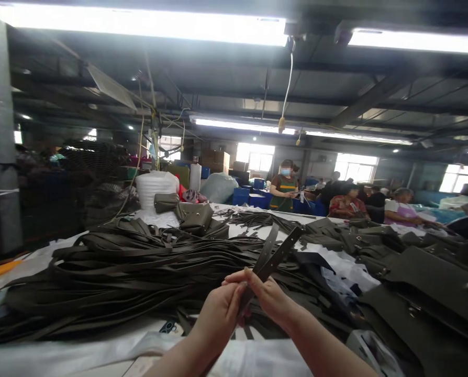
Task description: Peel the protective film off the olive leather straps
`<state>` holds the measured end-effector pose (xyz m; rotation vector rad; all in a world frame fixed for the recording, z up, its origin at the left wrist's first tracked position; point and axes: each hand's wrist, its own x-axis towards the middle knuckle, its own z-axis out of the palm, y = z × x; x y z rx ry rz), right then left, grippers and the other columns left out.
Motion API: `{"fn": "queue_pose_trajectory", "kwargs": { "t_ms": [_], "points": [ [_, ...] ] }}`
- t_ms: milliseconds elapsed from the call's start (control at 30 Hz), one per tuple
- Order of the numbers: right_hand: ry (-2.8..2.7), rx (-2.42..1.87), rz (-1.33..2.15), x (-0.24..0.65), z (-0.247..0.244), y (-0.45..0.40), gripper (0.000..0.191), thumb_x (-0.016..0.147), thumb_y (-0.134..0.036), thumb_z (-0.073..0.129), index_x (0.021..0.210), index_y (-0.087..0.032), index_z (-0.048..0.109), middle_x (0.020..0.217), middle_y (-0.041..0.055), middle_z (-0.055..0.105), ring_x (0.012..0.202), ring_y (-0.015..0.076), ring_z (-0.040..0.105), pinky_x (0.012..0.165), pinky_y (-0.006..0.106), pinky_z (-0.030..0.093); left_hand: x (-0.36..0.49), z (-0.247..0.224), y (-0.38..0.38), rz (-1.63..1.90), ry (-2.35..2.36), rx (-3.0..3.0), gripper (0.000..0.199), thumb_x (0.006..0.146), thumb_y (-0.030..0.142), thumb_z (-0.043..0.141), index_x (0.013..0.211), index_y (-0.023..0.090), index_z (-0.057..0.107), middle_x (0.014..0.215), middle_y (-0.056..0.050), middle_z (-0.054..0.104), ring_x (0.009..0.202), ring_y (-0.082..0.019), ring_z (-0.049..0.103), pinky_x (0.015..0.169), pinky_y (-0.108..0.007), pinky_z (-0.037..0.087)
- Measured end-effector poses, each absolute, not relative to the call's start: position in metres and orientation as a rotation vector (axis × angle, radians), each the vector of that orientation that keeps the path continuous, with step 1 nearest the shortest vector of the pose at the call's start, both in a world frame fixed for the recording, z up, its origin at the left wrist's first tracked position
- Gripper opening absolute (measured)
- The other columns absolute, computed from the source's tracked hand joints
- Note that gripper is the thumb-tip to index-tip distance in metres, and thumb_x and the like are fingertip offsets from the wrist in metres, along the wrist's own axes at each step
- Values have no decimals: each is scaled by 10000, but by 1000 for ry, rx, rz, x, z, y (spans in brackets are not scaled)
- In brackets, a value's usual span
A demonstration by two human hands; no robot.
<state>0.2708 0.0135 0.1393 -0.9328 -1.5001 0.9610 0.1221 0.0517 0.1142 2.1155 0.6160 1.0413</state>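
Observation:
Two ends of a dark olive strap [279,255] with punched holes stick up from between my hands, crossing in a narrow V. My left hand [217,306] is closed round the strap lower down. Just above and to the right, my right hand [268,297] also grips it, thumb laid along the strap. The two hands touch or nearly touch. Behind them a large heap of similar straps [140,267] spreads over the table, mostly to the left. How the strap runs below my fingers is partly hidden.
Dark olive bags [434,283] are piled on the right, beside white wrapping [347,269]. More bags [195,217] and a white foam roll [156,188] stand at the back left. A person [284,188] stands across the table; others sit at the right.

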Motion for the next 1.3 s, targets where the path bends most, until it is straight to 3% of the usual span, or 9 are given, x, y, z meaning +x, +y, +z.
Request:
{"fn": "queue_pose_trajectory", "kwargs": {
  "t_ms": [133, 233, 300, 367, 467, 633, 767, 967, 1300],
  "points": [
    [-1285, -811, 879, 289, 151, 20, 558, 868, -693, 555, 868, -182, 779, 897, 93, 758, 880, 229, 691, 874, 350, 501, 126, 103, 50, 954, 603, 2043, 647, 946, 677, 274, 687, 170, 582, 580, -32, 614, 473, -136, 551, 480, -228, 395],
    [-1233, -771, 892, 297, 160, 23, 617, 828, -743, 560, 824, -166, 780, 875, 116, 761, 902, 249, 695, 928, 384, 482, 129, 103, 52, 955, 603, 2042, 639, 950, 669, 273, 701, 169, 582, 614, -38, 634, 486, -137, 567, 485, -225, 409],
    [-1280, -793, 922, 292, 160, 22, 639, 823, -753, 556, 852, -156, 783, 917, 127, 761, 882, 248, 701, 878, 369, 508, 131, 111, 55, 992, 599, 2064, 637, 953, 662, 274, 685, 172, 578, 600, -35, 632, 483, -137, 572, 488, -225, 416],
    [-1341, -836, 974, 282, 156, 20, 656, 845, -751, 519, 903, -152, 781, 858, 112, 758, 694, 207, 691, 680, 322, 533, 132, 121, 57, 1016, 589, 2083, 636, 957, 649, 280, 665, 173, 583, 579, -33, 623, 481, -138, 578, 493, -225, 426],
    [-1382, -870, 1032, 273, 151, 18, 635, 850, -732, 530, 975, -154, 759, 678, 58, 714, 428, 137, 559, 431, 255, 414, 132, 130, 59, 1024, 577, 2088, 641, 959, 638, 294, 647, 169, 599, 587, -38, 618, 490, -140, 589, 492, -224, 439],
    [-1032, -735, 788, 301, 167, 27, 660, 746, -560, 777, 1254, -186, 581, 889, 70, 752, 729, 212, 703, 684, 314, 549, 131, 119, 59, 955, 593, 2018, 624, 932, 686, 314, 682, 172, 566, 586, -17, 622, 451, -123, 563, 452, -210, 413],
    [-947, -768, 583, 322, 176, 33, 815, 713, -516, 819, 1364, -197, 446, 830, 35, 739, 648, 193, 688, 605, 292, 545, 132, 106, 61, 904, 624, 2003, 659, 916, 722, 289, 695, 167, 566, 601, -27, 645, 450, -123, 569, 452, -211, 408],
    [-1109, -830, 524, 302, 160, 30, 471, 794, -535, 741, 1066, -172, 617, 695, 28, 706, 576, 180, 650, 571, 297, 553, 130, 104, 63, 904, 627, 2011, 656, 932, 701, 285, 701, 166, 586, 600, -30, 646, 469, -129, 582, 464, -213, 410],
    [-1166, -882, 524, 294, 155, 37, 454, 804, -638, 676, 741, -192, 617, 649, 53, 713, 565, 199, 663, 566, 303, 551, 113, 116, 60, 971, 659, 1997, 625, 942, 666, 306, 668, 174, 577, 581, -14, 632, 458, -126, 573, 456, -210, 424]
  ]
}}
